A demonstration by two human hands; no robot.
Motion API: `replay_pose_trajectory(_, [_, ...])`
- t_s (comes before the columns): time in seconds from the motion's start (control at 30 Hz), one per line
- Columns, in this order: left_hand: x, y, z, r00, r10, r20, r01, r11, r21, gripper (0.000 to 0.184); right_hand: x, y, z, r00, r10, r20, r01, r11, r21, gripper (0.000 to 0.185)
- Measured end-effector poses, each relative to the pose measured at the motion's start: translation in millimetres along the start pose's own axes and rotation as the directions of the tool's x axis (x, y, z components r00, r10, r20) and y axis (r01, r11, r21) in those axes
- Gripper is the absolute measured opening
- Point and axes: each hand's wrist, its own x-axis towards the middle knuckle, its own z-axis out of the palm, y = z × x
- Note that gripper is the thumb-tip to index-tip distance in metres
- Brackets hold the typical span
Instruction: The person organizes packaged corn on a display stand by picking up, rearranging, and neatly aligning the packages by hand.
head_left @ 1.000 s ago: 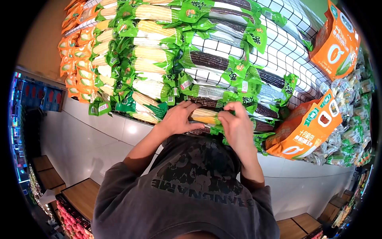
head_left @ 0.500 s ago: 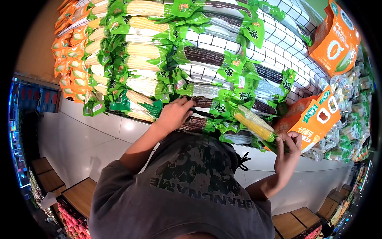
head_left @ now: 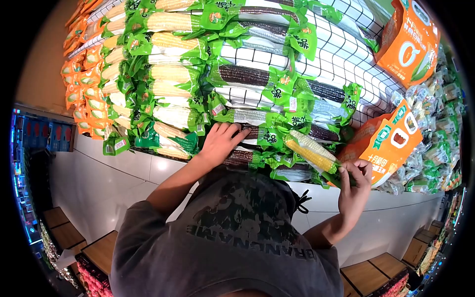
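Note:
My right hand (head_left: pixel 355 179) pinches the near right end of a clear and green bag holding a yellow and white corn cob (head_left: pixel 312 152). This cob lies tilted on top of other bags, its far end pointing up and left. My left hand (head_left: pixel 221 143) rests at the left end of a bagged dark corn cob (head_left: pixel 256 134), fingers slightly spread and fingertips touching the bag. Below that hand lies another dark purple cob in a bag (head_left: pixel 238 158). Bagged pale yellow cobs (head_left: pixel 170 123) are just to its left.
Rows of bagged corn cover a display with a white gridded cloth (head_left: pixel 332 54). Orange corn packs (head_left: pixel 91 99) lie at the far left. On the right stand two orange carton bags, one near (head_left: pixel 383 146) and one farther back (head_left: pixel 409 49), beside clear packets (head_left: pixel 435 143). Wooden crates (head_left: pixel 101 247) stand behind me.
The view has shifted a little. My left hand's fingers are slightly more spread on the dark cob's bag. My right hand keeps its pinch on the yellow and white cob's bag.

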Motion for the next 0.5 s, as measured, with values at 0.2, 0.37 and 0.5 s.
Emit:
replay_pose_trajectory(0.2, [13.3,-6.2,10.1,0.995,0.035,-0.091,-0.028,0.997,0.070,0.059,6.8,-0.9,1.8,0.999,-0.038,0.017,0.038,0.999,-0.021,0.013])
replay_pose_trajectory(0.37, [4.7,-16.9,33.9,0.994,0.054,-0.098,-0.046,0.996,0.083,0.059,12.2,0.9,8.7,0.998,-0.057,0.032,0.057,0.998,0.007,0.012])
replay_pose_trajectory(0.5, [2.2,-15.0,35.5,0.997,0.042,-0.065,-0.039,0.998,0.038,0.060,13.0,-1.2,15.9,0.997,-0.059,0.053,0.057,0.997,0.053,0.012])
